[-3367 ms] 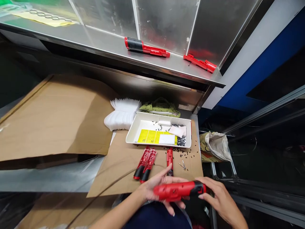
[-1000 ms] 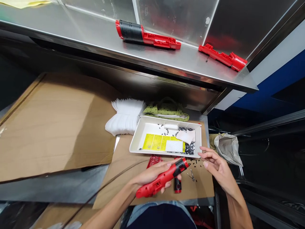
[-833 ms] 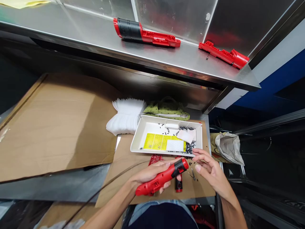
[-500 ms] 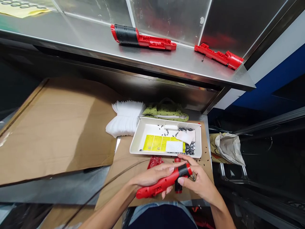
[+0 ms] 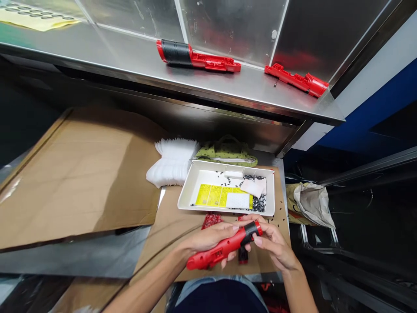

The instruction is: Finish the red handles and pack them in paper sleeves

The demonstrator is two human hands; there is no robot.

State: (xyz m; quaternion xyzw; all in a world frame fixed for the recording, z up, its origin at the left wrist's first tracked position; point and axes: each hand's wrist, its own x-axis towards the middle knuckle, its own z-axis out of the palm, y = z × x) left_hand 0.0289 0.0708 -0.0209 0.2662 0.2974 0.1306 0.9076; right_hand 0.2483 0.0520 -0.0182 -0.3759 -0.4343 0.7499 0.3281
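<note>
A red plastic tool housing with a black band near its far end lies tilted across my lap side of the table, its banded end up to the right. My left hand is wrapped round its red body, thumb along the top. At the banded end, my right hand grips the rim with thumb and fingers. Beneath the hands, partly hidden, a second black and red part rests on the cardboard. Just behind my left hand lie red molded pieces.
A white tray holds small black parts, yellow labels and white pads. White foam sheets and a green bag stand behind it. A large cardboard box is at left. Red housings lie on the metal shelf.
The housing has rolled slightly in my hands, so a slot in its side now shows. My right thumb has shifted up toward the red end rim.
</note>
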